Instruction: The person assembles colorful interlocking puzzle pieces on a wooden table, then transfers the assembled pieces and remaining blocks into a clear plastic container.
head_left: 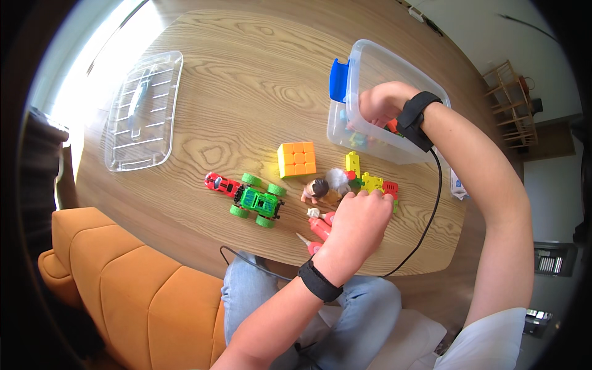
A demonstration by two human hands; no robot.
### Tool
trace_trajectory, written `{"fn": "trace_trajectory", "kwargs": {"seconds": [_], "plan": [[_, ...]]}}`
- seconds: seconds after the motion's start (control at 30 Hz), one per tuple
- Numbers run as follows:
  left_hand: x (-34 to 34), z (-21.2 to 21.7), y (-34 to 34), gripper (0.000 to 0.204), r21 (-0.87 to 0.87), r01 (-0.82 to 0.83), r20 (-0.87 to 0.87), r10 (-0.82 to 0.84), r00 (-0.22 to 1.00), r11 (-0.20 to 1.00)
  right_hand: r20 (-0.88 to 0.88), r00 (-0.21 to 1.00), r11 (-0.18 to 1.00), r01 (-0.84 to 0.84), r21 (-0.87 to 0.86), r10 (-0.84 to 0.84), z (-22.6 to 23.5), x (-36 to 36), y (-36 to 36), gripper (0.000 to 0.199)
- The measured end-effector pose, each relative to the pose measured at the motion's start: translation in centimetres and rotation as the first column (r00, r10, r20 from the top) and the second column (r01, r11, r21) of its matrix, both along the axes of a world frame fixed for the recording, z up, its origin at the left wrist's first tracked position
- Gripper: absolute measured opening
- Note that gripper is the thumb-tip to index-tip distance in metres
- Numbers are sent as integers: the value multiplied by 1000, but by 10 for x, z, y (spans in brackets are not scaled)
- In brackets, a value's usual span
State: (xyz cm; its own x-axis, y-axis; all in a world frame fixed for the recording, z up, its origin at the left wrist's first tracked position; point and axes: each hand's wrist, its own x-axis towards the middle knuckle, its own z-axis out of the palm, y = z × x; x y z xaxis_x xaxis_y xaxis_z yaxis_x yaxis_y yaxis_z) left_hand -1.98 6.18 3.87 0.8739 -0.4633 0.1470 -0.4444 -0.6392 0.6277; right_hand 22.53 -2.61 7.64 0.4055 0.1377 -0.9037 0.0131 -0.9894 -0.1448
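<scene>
My left hand [361, 222] reaches over a cluster of yellow, green and red building blocks [371, 182] on the wooden table [246, 80]. Its curled fingertips touch the blocks, and the grip itself is hidden. A small brown-haired doll [317, 189] and a pink-red toy [320, 227] lie just left of that hand. My right hand [379, 103] is down inside a clear plastic bin [370, 58] with a blue latch. Its fingers are hidden behind the bin wall among several coloured pieces.
A colour puzzle cube [296, 159], a green monster truck [259, 201] and a red toy car [220, 183] sit mid-table. The clear bin lid [143, 111] lies at the far left. An orange sofa [123, 290] is under me, and a black cable [431, 209] runs from my right wristband.
</scene>
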Motion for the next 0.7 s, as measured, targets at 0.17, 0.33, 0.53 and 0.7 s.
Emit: {"fn": "trace_trajectory", "kwargs": {"seconds": [0.17,0.33,0.53,0.7], "plan": [[0,2,0,19,-2,-6,-7,6,1000,1000,23,1000,1000,20,12,-20,-4,2,-1,43],[2,-1,2,22,-2,-14,-6,14,1000,1000,-18,996,996,83,18,-83,12,-8,5,42],[4,9,5,18,4,54,-65,-53,996,999,172,981,986,62,157,-89,45,-13,-28,39],[4,7,9,19,-188,50,-108,-71,992,981,680,683,851,-165,498,-266,103,-69,-89,23]]}}
